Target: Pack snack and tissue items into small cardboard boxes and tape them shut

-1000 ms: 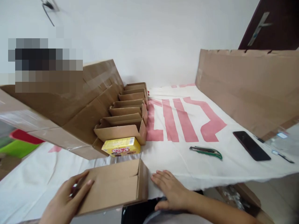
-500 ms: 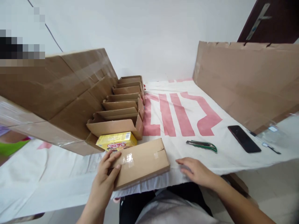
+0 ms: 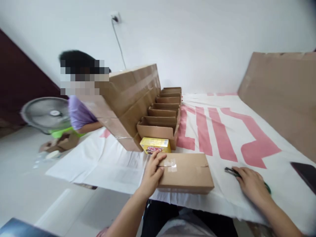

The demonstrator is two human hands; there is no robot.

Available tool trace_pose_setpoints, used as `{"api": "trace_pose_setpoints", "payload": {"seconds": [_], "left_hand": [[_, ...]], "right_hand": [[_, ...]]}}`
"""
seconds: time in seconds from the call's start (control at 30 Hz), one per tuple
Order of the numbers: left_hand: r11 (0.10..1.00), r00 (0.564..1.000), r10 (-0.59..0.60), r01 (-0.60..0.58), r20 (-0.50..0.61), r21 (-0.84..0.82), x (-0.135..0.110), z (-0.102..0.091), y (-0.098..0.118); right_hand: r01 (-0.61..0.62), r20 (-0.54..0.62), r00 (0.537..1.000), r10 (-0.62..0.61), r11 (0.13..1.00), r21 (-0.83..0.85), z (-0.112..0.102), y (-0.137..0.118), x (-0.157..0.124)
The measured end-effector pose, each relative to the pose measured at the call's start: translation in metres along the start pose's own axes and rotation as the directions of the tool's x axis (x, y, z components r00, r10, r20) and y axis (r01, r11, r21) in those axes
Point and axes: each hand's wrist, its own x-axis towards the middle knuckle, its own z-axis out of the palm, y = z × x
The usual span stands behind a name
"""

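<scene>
A closed brown cardboard box [image 3: 187, 172] with clear tape on its top lies at the table's front edge. My left hand [image 3: 154, 171] grips its left end, thumb and fingers over the top. To the right, my right hand [image 3: 253, 184] has its fingers closed over a green utility knife [image 3: 229, 170] on the cloth; the tip and the rounded green end stick out, while the middle is hidden. Behind the box, near my left fingertips, sits a yellow printed carton [image 3: 155, 144].
Several open cardboard boxes [image 3: 158, 131] stand in a row behind the carton. Large cardboard panels rise at left [image 3: 130, 102] and right [image 3: 278, 98]. A dark phone [image 3: 304, 174] lies at far right. Beyond the left panel are a person in a purple top [image 3: 80, 112] and a fan [image 3: 49, 113].
The view has swung left, bringing the person and fan into sight. My right hand has moved from beside the box onto the utility knife. My left hand stays on the box.
</scene>
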Motion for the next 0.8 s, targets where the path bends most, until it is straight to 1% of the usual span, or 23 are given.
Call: {"api": "trace_pose_setpoints", "payload": {"seconds": [0.07,0.13,0.17,0.23,0.27,0.33,0.4,0.43,0.5,0.57,0.6,0.67,0.8], "left_hand": [[1.000,1.000,0.002,-0.002,0.007,-0.020,0.000,0.001,0.002],[1.000,0.999,-0.008,0.009,0.032,-0.025,-0.001,0.000,0.007],[1.000,0.999,-0.016,0.017,0.045,-0.019,-0.001,0.000,0.010],[1.000,0.998,-0.028,0.028,0.058,0.000,-0.001,-0.001,0.016],[1.000,0.998,-0.030,0.030,0.059,0.010,-0.001,-0.002,0.019],[0.999,0.998,-0.036,0.035,0.058,0.024,0.000,-0.002,0.021],[0.999,0.998,-0.046,0.045,0.052,0.030,0.000,-0.002,0.022],[0.998,0.998,-0.047,0.045,0.050,0.031,0.000,-0.002,0.021],[0.999,0.998,-0.034,0.032,0.049,0.033,0.000,-0.002,0.021],[0.999,0.999,-0.012,0.010,0.043,0.034,0.000,-0.002,0.021],[0.999,0.999,-0.003,0.002,0.038,0.033,0.000,-0.002,0.021],[0.999,1.000,0.007,-0.008,0.024,0.036,0.000,-0.001,0.022],[0.999,1.000,0.023,-0.022,-0.001,0.041,0.001,0.001,0.021]], "right_hand": [[0.061,-0.046,0.997,-0.058,0.995,0.077,-0.006,0.001,0.014],[0.128,-0.161,0.981,-0.108,0.984,0.123,-0.023,-0.009,0.032],[0.171,-0.230,0.963,-0.139,0.977,0.126,-0.036,-0.019,0.042],[0.284,-0.368,0.901,-0.229,0.954,0.101,-0.066,-0.045,0.062],[0.370,-0.412,0.858,-0.308,0.926,0.079,-0.081,-0.061,0.071],[0.525,-0.454,0.762,-0.461,0.851,0.017,-0.109,-0.096,0.087],[0.654,-0.425,0.675,-0.603,0.756,-0.034,-0.128,-0.132,0.099],[0.712,-0.410,0.626,-0.663,0.701,-0.046,-0.134,-0.148,0.104],[0.804,-0.396,0.523,-0.755,0.591,-0.067,-0.139,-0.180,0.112],[0.855,-0.381,0.439,-0.814,0.508,-0.102,-0.139,-0.206,0.119],[0.870,-0.366,0.408,-0.837,0.478,-0.124,-0.139,-0.217,0.122],[0.889,-0.323,0.362,-0.874,0.428,-0.163,-0.138,-0.235,0.128],[0.918,-0.258,0.272,-0.927,0.330,-0.220,-0.139,-0.255,0.137]]}}
